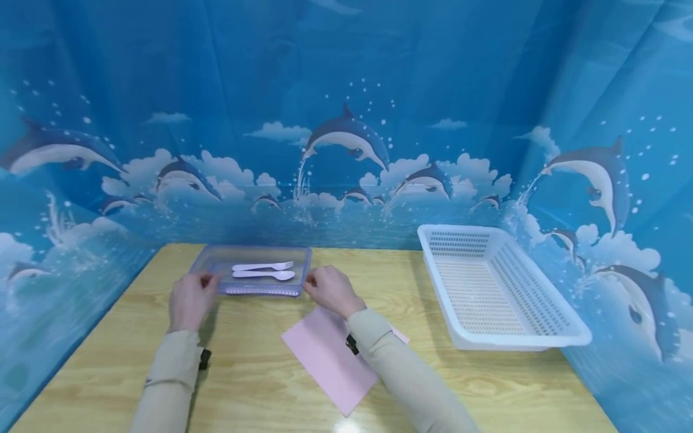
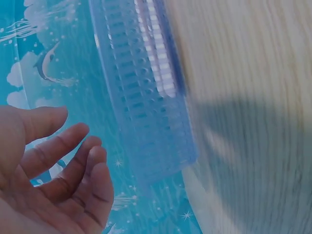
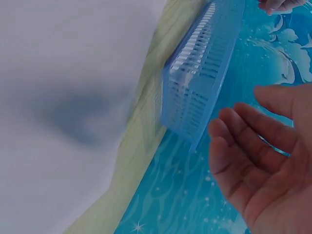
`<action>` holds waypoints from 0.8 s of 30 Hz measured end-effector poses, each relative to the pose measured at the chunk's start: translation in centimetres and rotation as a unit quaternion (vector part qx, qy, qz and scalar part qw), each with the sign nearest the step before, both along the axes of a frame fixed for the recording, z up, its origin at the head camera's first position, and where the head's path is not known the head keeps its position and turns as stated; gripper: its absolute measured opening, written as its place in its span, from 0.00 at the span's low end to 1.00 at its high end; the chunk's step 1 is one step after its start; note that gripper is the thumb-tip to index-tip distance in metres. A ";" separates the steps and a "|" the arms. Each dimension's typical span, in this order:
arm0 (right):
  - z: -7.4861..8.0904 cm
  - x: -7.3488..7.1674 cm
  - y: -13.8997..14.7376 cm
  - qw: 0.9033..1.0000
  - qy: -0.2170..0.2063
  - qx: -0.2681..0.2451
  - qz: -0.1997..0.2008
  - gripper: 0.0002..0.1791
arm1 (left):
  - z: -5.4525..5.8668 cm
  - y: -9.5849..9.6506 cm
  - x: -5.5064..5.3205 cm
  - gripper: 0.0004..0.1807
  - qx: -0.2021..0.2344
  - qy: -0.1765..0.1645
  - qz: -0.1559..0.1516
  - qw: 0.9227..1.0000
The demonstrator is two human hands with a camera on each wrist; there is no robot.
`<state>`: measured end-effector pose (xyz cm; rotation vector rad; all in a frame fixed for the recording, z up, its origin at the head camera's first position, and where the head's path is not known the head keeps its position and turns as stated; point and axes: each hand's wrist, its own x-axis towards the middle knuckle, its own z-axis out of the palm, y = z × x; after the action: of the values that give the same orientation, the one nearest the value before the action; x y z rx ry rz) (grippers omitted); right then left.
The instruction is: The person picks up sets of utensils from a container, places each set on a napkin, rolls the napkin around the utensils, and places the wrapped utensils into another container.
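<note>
Two hands flank a shallow, see-through bluish basket (image 1: 218,258) at the far edge of the wooden table (image 1: 243,373), left of the middle from where I stand behind the person. The left hand (image 1: 190,300) is by the basket's near left corner, thumb apart from loosely bent fingers, pinching nothing. The right hand (image 1: 334,290) is just beside the right end, its fingers also slack and gently bent, the thumb clear of them, with nothing in its grip. A pale fork (image 1: 262,266) and a pale spoon (image 1: 265,275) lie side by side in the basket, the fork farther from the person. Under the right sleeve (image 1: 400,373), a pink sheet (image 1: 330,355) sits slantwise on the wood. Well off to the right stands a larger white basket (image 1: 476,294), and a blue dolphin-print curtain (image 1: 346,60) surrounds the table's far edge and sides.
</note>
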<state>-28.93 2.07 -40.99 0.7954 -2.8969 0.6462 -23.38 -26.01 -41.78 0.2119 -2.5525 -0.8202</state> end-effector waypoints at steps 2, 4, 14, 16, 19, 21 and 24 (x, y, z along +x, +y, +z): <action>0.1 -0.4 -0.8 1.000 0.018 0.003 0.001 0.09 | -0.1 -0.2 -0.2 0.16 -0.010 0.004 0.001 1.000; 0.2 -0.8 -1.6 0.999 0.034 0.008 -0.001 0.09 | -0.2 -0.3 -0.3 0.15 -0.020 0.004 -0.001 1.000; -0.2 -2.4 -4.9 0.995 0.090 0.042 0.019 0.09 | -0.3 -0.4 -0.3 0.15 -0.059 0.000 -0.005 0.998; -0.4 -2.8 -5.2 0.993 0.098 0.062 0.012 0.09 | -0.4 -0.5 -0.3 0.15 -0.066 0.009 -0.012 0.998; -0.7 -3.4 -5.6 0.992 0.095 0.088 0.004 0.08 | -0.6 -0.5 -0.3 0.15 -0.074 0.015 -0.024 0.997; -1.0 -3.8 -5.8 0.991 0.089 0.097 0.007 0.08 | -0.7 -0.4 -0.4 0.15 -0.075 0.006 -0.031 0.997; -1.3 -4.3 -6.2 0.991 0.077 0.104 0.026 0.10 | -0.8 -0.5 -0.5 0.16 -0.073 -0.019 -0.048 0.996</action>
<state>-33.24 -4.17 -42.29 0.9018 -2.8399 0.2745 -23.86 -26.47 -42.56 0.0591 -2.6623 -0.6658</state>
